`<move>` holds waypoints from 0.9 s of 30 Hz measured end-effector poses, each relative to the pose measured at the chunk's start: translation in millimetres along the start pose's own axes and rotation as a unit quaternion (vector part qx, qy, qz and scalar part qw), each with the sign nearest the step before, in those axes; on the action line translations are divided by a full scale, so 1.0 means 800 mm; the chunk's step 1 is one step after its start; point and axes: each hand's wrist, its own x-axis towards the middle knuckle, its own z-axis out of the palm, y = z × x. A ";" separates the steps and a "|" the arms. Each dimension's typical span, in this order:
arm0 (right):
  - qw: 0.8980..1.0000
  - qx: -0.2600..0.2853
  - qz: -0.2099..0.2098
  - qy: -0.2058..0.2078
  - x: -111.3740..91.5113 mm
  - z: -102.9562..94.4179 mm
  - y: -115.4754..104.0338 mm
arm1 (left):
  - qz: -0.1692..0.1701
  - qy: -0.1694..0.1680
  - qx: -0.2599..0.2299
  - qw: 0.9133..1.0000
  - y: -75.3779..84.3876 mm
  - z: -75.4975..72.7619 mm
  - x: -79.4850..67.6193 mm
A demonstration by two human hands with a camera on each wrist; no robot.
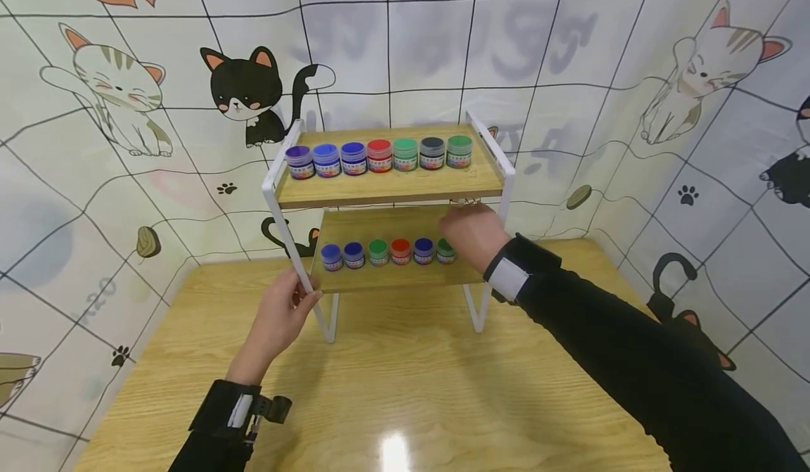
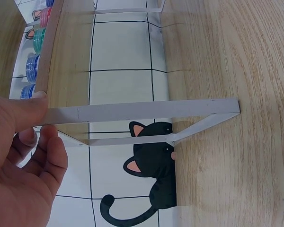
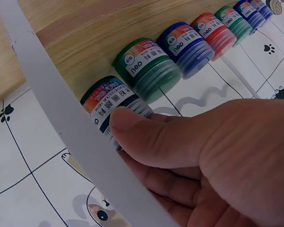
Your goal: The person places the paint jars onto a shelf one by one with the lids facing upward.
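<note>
A two-tier wooden shelf (image 1: 392, 192) with a white metal frame stands against the wall. My left hand (image 1: 278, 314) pinches the frame's left leg (image 2: 132, 110) beside the lower board. At the lower board's right end, my right hand (image 1: 473, 233) grips a dark-coloured paint jar (image 3: 114, 97), thumb over its label; the head view hides this jar behind the hand. Beside it is a green paint jar (image 3: 146, 68), then a blue paint jar (image 3: 185, 49) and a red paint jar (image 1: 401, 251) in the same row. The frame's right leg (image 3: 80, 127) passes close by the right fingers.
Along the upper board runs a row of several paint jars (image 1: 380, 156) in purple, blue, red, green and dark grey. The shelf stands on a wooden table (image 1: 405, 387). Behind it hangs a white wall covering (image 1: 430, 50) with cats and grid lines.
</note>
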 end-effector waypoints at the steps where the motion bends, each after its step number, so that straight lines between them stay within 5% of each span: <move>1: 1.000 0.005 0.001 -0.002 -0.001 0.000 -0.001 | -0.001 0.000 0.000 1.000 0.001 0.000 0.000; 11: 0.999 0.033 0.006 -0.043 -0.007 0.005 -0.005 | 0.001 -0.002 -0.001 1.000 0.003 0.002 -0.001; 27: 1.000 0.026 -0.002 -0.004 -0.009 0.003 -0.008 | -0.010 -0.006 0.008 1.000 0.000 0.000 -0.002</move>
